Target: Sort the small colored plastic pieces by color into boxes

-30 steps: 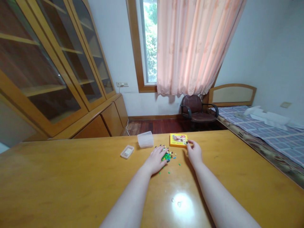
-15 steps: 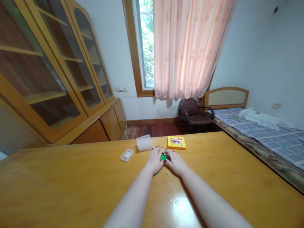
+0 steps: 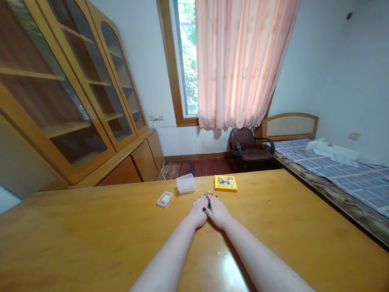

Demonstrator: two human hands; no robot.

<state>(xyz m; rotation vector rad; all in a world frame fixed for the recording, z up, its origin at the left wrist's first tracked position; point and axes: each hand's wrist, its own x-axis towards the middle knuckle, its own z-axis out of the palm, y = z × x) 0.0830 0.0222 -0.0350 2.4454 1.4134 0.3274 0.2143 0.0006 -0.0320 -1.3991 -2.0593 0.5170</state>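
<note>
Across the lower frame, a wooden desk is topped by a translucent tub, a small shallow tray, a yellow box and, mostly hidden, green bits.

Green bits showed between the dark-nailed fingers, over a golden-brown table. Past the fingertips, a yellow, multicolour-printed box was to the right, a whitish tub to the left, and a pink, faintly flowered curtain farther off.
</note>
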